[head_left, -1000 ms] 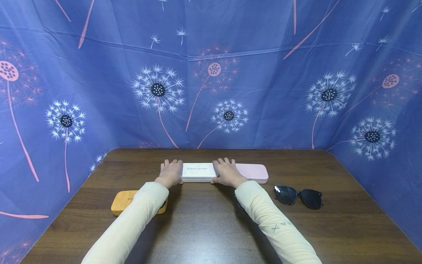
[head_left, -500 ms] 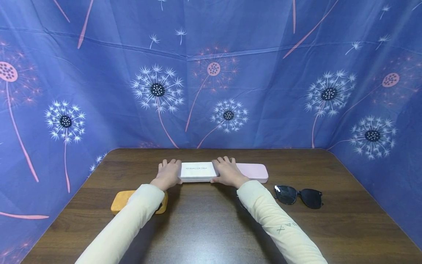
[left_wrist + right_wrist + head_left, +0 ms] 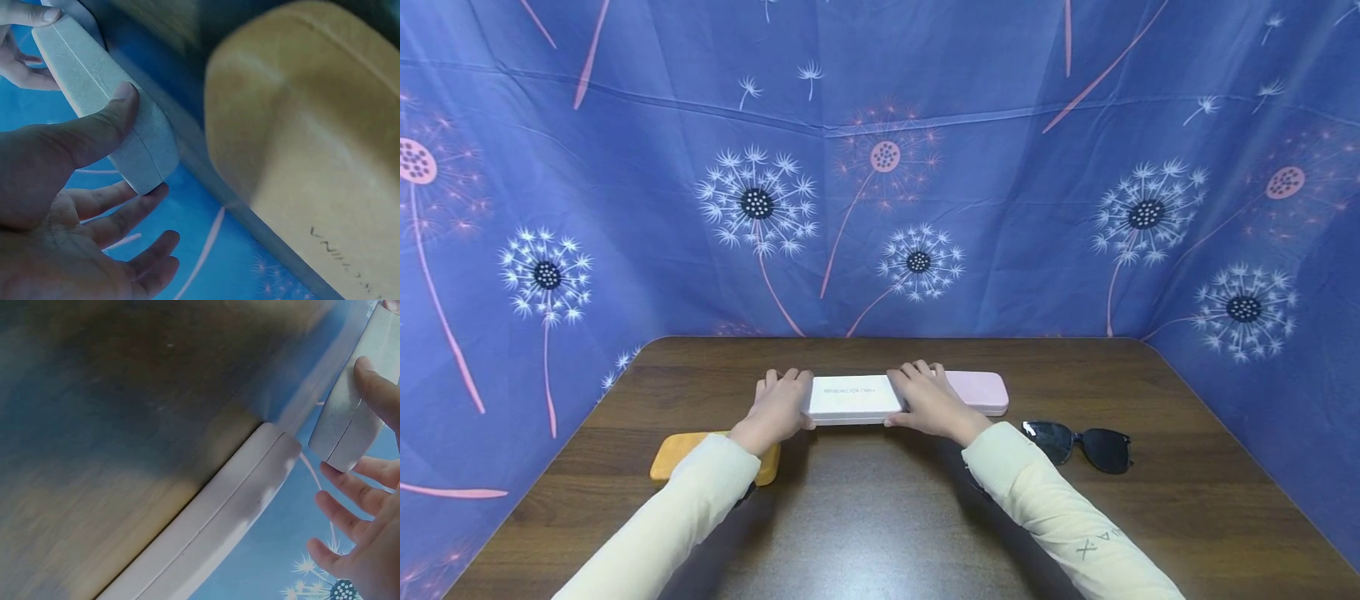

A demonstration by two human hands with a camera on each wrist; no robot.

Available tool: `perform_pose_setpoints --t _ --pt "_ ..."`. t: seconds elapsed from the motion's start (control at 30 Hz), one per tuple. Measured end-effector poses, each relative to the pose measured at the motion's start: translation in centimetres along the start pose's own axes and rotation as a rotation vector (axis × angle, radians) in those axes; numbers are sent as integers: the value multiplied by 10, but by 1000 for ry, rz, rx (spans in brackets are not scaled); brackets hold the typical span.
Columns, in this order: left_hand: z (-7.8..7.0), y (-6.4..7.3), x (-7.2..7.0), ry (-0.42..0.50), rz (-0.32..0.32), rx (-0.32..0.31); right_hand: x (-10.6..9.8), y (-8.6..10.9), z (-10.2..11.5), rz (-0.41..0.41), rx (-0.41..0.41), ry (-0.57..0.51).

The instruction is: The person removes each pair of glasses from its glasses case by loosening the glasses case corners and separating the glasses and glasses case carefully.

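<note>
Both hands hold a white glasses case (image 3: 852, 398) with small dark lettering on its lid, one at each end. My left hand (image 3: 778, 408) grips the left end, thumb on the near side and fingertips at the far side, as the left wrist view shows. The other end is pinched the same way by my right hand (image 3: 934, 402); its thumb lies on the case's near wall in the right wrist view. The lid is closed, its seam showing as a thin line. Just right of the right hand lies a pink glasses case (image 3: 979, 390), partly covered by that hand.
A yellow glasses case (image 3: 679, 454) lies under the left forearm, partly hidden. Dark sunglasses (image 3: 1078, 447) rest folded out to the right on the brown wooden table (image 3: 865, 517). Beneath the right sleeve a dark object (image 3: 976, 482) barely shows. A blue dandelion-print curtain (image 3: 1000, 208) hangs behind.
The white case has come slightly toward me, with both hands keeping their grip on its ends. Both forearms have drawn back and spread a little outward.
</note>
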State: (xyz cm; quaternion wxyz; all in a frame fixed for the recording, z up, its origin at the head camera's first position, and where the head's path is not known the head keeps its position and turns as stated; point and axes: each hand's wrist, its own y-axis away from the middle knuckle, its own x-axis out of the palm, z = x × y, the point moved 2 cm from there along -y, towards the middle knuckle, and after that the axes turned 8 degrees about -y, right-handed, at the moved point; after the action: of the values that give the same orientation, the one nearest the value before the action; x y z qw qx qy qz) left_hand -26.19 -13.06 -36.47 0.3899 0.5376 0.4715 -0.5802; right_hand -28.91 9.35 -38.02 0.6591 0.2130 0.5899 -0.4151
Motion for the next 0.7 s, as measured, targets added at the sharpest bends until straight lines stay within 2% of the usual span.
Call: perform_pose_setpoints --t 0.17,0.33,0.53,0.7 --pt "-10 10 -2 -3 -15 24 -3 15 0 -2 -15 15" --pt "-19 19 0 -4 -63 60 -6 32 -1 -6 -34 30" --pt "-29 32 3 -7 -138 128 -10 51 -2 -11 -51 52" --pt "-37 41 6 4 -162 177 -12 67 -3 -1 -60 56"
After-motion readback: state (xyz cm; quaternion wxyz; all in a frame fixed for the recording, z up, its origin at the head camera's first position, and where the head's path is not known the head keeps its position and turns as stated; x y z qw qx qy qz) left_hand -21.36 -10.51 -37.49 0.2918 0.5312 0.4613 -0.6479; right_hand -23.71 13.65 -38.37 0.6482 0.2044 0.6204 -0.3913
